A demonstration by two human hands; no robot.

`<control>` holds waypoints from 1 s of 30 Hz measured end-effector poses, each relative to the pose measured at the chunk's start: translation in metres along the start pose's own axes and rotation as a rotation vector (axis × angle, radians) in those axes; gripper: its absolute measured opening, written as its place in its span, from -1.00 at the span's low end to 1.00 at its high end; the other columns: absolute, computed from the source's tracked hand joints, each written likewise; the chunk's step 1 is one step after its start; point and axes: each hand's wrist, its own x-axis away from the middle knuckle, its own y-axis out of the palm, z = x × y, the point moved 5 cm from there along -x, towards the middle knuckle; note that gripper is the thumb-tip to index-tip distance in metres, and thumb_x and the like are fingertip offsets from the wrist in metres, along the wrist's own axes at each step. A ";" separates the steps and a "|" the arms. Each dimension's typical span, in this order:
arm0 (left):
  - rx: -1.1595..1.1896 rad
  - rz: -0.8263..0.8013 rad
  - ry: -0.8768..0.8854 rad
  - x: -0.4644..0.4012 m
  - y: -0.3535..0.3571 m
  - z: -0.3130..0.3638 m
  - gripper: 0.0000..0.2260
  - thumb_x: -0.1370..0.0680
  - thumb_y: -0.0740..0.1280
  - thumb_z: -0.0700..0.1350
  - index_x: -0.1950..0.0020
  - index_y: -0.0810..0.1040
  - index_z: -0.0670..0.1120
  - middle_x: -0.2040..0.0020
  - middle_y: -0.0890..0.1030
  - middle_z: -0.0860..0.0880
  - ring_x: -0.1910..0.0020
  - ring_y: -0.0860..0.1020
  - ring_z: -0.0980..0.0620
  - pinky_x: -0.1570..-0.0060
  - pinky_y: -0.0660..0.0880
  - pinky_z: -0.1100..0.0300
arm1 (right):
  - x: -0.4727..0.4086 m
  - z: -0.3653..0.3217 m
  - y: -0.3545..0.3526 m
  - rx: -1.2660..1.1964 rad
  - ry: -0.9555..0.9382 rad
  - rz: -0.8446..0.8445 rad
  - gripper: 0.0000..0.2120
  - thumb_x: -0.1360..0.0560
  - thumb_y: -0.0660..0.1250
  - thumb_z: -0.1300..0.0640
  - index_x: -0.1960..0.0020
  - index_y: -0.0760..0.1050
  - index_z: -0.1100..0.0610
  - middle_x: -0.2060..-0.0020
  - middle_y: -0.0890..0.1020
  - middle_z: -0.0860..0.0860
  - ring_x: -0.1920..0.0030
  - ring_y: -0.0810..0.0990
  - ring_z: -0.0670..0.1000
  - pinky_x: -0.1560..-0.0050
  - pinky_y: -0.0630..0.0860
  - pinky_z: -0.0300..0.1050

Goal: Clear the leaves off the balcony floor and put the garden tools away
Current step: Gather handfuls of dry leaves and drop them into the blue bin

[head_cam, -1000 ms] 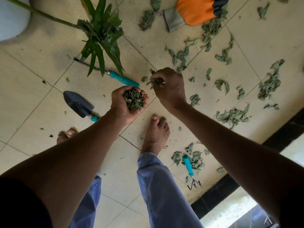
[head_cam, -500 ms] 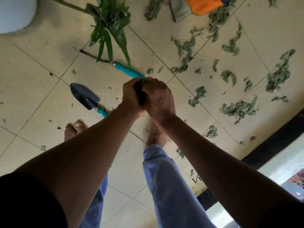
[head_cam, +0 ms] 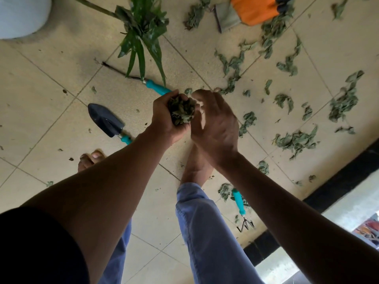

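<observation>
My left hand (head_cam: 164,117) grips a wad of dry green leaves (head_cam: 181,110) above the tiled floor. Just to its right, my right hand (head_cam: 217,128) hovers with fingers spread and relaxed, holding nothing. Several loose leaves (head_cam: 295,140) lie scattered over the tiles to the right and far side. A dark trowel with a teal handle (head_cam: 106,120) lies left of my hands. A thin weeder with a teal handle (head_cam: 155,88) lies beyond them. A small hand rake (head_cam: 241,208) rests among leaves near my right foot.
An orange and grey glove (head_cam: 250,9) lies at the top. A green plant (head_cam: 143,27) hangs over the floor beside a white pot (head_cam: 20,15). A black border (head_cam: 338,185) edges the tiles at the right. My bare feet (head_cam: 196,165) stand below my hands.
My right hand picked leaves off the floor, pressed them into my left hand, and has now drawn back to the right with its fingers spread. The wad in my left hand is fuller.
</observation>
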 end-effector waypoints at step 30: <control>-0.026 0.029 -0.097 -0.017 -0.004 -0.010 -0.66 -0.63 0.27 -0.07 0.31 0.58 -0.15 0.30 0.58 -0.05 0.24 0.62 -0.03 0.13 0.62 0.09 | -0.068 0.134 0.054 0.558 -0.090 -0.349 -0.16 -0.37 0.41 0.41 -0.56 0.22 0.01 -0.51 0.28 0.19 -0.41 0.35 0.29 -0.11 0.59 0.20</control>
